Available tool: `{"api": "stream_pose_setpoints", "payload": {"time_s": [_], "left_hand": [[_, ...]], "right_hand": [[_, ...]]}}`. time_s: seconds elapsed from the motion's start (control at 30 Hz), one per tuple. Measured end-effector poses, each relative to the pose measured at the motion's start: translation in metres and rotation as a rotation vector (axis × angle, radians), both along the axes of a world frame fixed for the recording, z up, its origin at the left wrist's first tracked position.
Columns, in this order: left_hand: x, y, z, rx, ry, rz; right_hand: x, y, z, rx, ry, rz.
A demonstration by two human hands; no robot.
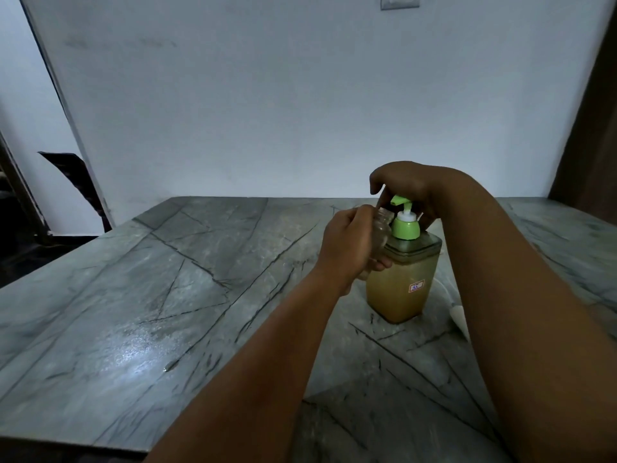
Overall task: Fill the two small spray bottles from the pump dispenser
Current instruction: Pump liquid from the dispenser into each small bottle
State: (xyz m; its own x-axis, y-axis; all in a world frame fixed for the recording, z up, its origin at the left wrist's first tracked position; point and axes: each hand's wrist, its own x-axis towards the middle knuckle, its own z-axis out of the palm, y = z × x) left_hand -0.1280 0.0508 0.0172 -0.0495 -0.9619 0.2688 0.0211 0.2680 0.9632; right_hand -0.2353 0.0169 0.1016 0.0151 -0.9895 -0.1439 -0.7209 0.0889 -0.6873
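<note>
My left hand (pixel 349 247), nearest me, curls round a small clear glass spray bottle (pixel 380 233) with its cap off, held roughly upright just at nine o'clock of the square amber-filled pump dispenser with a green pump head (pixel 402 279), which stands on the grey veined stone tabletop (pixel 167 295). Beyond it, my right hand (pixel 405 187) arches over the pump head, fingers bent downward and holding nothing. I judge the next press turns on the green nozzle tip, pointing toward nine o'clock, lying directly over the bottle's open mouth; the second bottle I cannot see.
</note>
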Motion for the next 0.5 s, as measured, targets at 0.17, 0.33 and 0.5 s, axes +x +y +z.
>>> {"api": "stream_pose_setpoints", "payload": {"time_s": [0.17,0.33,0.5], "left_hand": [[-0.0005,-0.0002,-0.0005,-0.008,-0.012,0.002],[-0.0003,-0.0004,-0.0007,-0.011,-0.027,0.010],[-0.0001,0.0019,0.0003,-0.008,-0.015,0.018]], "right_hand": [[0.0035,0.0015,-0.0004,-0.046,0.094,0.018],[0.0082,0.0026,-0.0036,-0.043,0.190,0.037],[0.0063,0.0036,-0.0030,-0.074,0.122,0.044]]}}
